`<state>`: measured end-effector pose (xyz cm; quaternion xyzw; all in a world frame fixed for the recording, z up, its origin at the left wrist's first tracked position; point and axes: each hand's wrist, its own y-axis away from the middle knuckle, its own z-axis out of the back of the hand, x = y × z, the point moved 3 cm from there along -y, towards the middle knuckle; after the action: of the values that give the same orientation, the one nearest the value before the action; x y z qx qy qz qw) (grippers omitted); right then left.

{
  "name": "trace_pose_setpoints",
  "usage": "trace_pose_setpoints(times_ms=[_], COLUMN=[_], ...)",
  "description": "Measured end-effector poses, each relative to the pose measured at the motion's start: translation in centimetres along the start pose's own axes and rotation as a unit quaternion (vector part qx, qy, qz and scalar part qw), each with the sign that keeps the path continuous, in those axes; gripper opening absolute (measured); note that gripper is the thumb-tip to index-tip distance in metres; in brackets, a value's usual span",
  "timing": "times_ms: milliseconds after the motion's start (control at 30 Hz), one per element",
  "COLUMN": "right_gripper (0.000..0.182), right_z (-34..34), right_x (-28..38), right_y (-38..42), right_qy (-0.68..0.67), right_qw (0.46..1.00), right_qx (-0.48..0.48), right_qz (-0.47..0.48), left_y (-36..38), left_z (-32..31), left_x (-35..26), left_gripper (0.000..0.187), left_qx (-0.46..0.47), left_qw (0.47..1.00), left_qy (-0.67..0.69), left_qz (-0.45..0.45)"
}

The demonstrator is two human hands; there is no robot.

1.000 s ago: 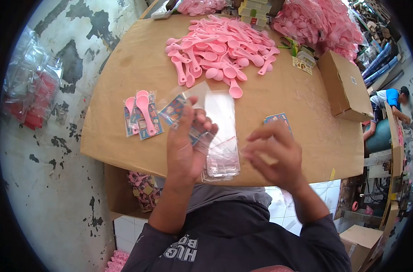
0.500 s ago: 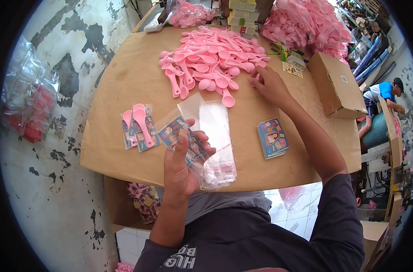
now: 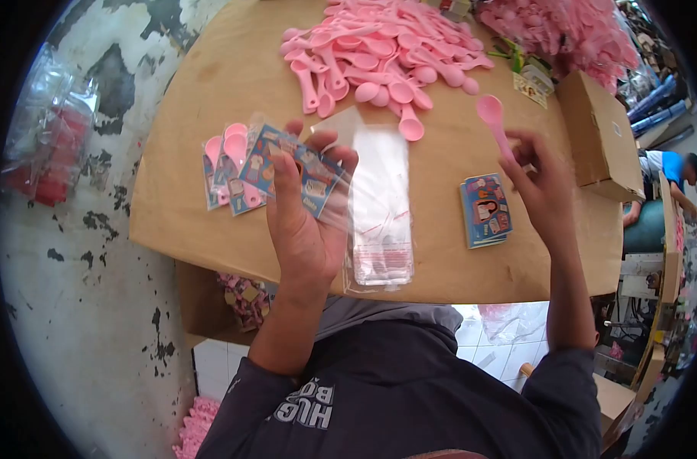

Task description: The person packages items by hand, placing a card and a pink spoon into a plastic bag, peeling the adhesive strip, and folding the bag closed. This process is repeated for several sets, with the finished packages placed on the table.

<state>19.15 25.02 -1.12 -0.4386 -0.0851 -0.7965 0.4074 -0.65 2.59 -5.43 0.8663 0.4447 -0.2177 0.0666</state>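
Observation:
My left hand [image 3: 306, 222] grips a blue printed card [image 3: 293, 172] in a clear plastic bag, its thumb across the front. Off to the right, my right hand [image 3: 538, 180] pinches a pink spoon [image 3: 492, 122] by the handle, bowl upward. Below that spoon lies a stack of blue cards [image 3: 486, 213]. Between my hands is a pile of clear plastic bags [image 3: 383, 206]. Left of the held card, bagged cards with pink spoons [image 3: 234, 153] rest on the table, partly overlapped by it. A heap of pink spoons [image 3: 379, 57] spreads across the far side.
A cardboard box [image 3: 601, 138] stands at the table's right edge, with bagged pink spoons [image 3: 559, 34] behind it. Plastic packs [image 3: 50, 138] hang on the left wall. Another person [image 3: 670, 168] works at far right. An open box [image 3: 211, 298] sits under the table's left side.
My right hand has come back from the spoon heap toward me, now holding up a pink spoon. My left hand has raised and tilted the bagged card. The view has shifted.

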Motion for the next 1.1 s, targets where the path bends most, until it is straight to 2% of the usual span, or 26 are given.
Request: trace_pose_setpoints(times_ms=[100, 167, 233, 300, 400, 433, 500, 633, 667, 733, 900, 1000, 1033, 1100], right_gripper=[0.023, 0.022, 0.019, 0.018, 0.016, 0.016, 0.013, 0.013, 0.014, 0.015, 0.021, 0.025, 0.025, 0.029], right_z=[-0.6, -2.0, -4.0, -5.3, -6.2, -6.3, -6.1, -5.7, -5.9, -6.3, -8.0, -8.3, -8.6, -9.1], right_x=[3.4, 4.4, 4.5, 5.2, 5.8, 5.8, 5.7, 5.3, 5.3, 5.4, 6.2, 6.7, 6.3, 5.3], right_y=[5.8, 8.5, 9.7, 10.2, 10.4, 10.6, 10.7, 10.9, 10.9, 10.9, 9.9, 9.6, 9.6, 9.5], right_qy=[-0.149, -0.251, -0.260, -0.288, -0.365, -0.368, -0.309, -0.309, -0.344, -0.379, -0.481, -0.504, -0.504, -0.418], right_qw=[0.980, 0.940, 0.937, 0.927, 0.904, 0.904, 0.936, 0.941, 0.926, 0.909, 0.868, 0.858, 0.858, 0.909], right_qx=[0.099, 0.164, 0.174, 0.158, 0.100, 0.102, 0.033, 0.019, 0.046, 0.070, 0.085, 0.064, 0.061, 0.005], right_qz=[-0.089, -0.162, -0.153, -0.183, -0.199, -0.194, -0.164, -0.140, -0.151, -0.158, -0.092, -0.079, -0.079, -0.003], left_y=[-0.7, -1.1, -1.1, -0.6, 0.1, 0.3, 0.6, 1.3, 1.7, 2.4, 3.5, 4.1, 4.1, 4.4], left_z=[0.1, 0.3, 0.2, -0.3, -1.0, -1.2, -1.6, -1.9, -2.1, -2.4, -3.1, -3.5, -3.6, -3.8], left_x=[-0.4, -0.2, 0.3, 0.7, 0.8, 0.7, 0.4, 0.5, 0.7, 1.4, 2.4, 3.3, 3.6, 4.2], left_gripper=[0.054, 0.053, 0.053, 0.053, 0.055, 0.056, 0.056, 0.057, 0.057, 0.059, 0.060, 0.057, 0.057, 0.054], left_qx=[0.009, 0.008, 0.010, 0.031, 0.050, 0.054, 0.056, 0.061, 0.063, 0.060, 0.087, 0.083, 0.085, 0.095], left_qw=[1.000, 0.999, 0.999, 0.999, 0.998, 0.998, 0.998, 0.997, 0.997, 0.997, 0.995, 0.989, 0.988, 0.980], left_qy=[0.013, 0.018, 0.028, 0.038, 0.032, 0.030, 0.010, -0.004, -0.004, -0.034, -0.030, 0.049, 0.048, 0.071], left_qz=[-0.022, -0.034, -0.024, -0.005, -0.006, -0.011, -0.028, -0.042, -0.043, -0.016, 0.039, 0.115, 0.118, 0.160])
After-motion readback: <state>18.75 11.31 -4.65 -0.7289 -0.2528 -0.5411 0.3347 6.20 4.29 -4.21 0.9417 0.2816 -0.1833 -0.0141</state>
